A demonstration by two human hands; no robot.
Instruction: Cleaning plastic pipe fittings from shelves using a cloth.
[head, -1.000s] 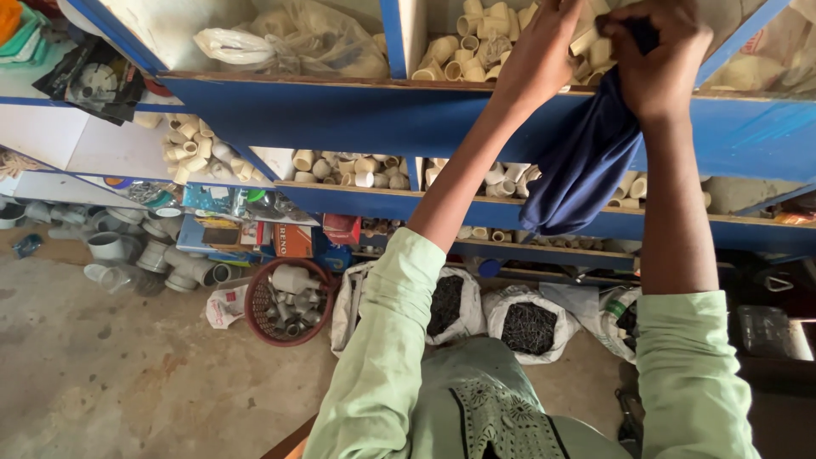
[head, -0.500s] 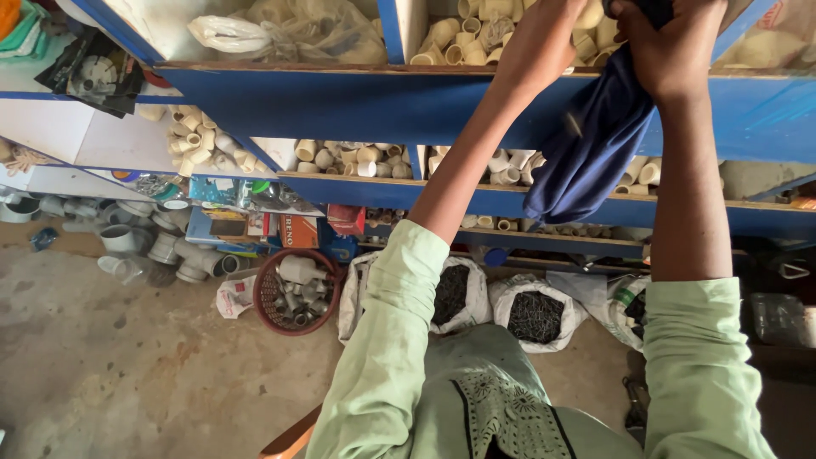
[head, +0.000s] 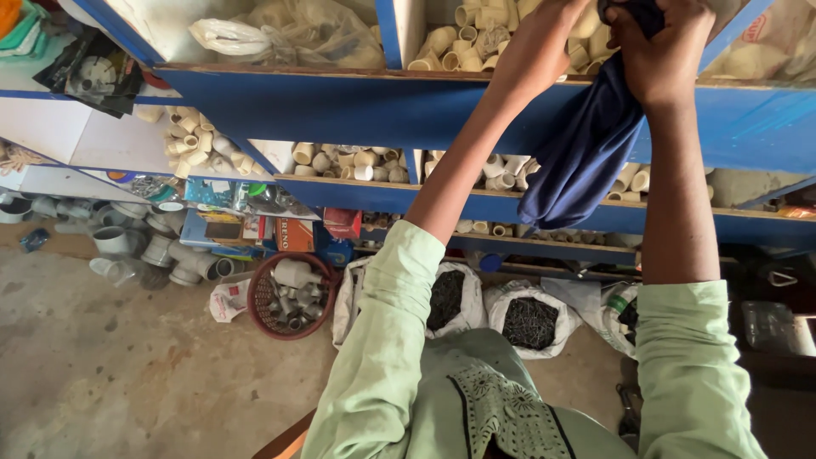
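Note:
Both my arms reach up to a blue shelf [head: 340,106] full of cream plastic pipe fittings [head: 476,30]. My right hand [head: 659,47] grips the top of a dark blue cloth [head: 586,149], which hangs down in front of the shelf edge. My left hand [head: 540,42] is beside it at the same compartment, resting on the fittings and touching the cloth's upper end; its fingers are partly hidden. I wear pale green sleeves.
Lower shelves hold more cream fittings [head: 348,160]. On the concrete floor stand a round red basket of fittings [head: 289,297], grey pipe parts [head: 144,246] and white sacks of dark small parts [head: 531,319]. Clear plastic bags [head: 280,34] fill the upper left compartment.
The view has tilted slightly, so my hands sit higher in the frame. Both hands stay at the top compartment with the cloth hanging from them.

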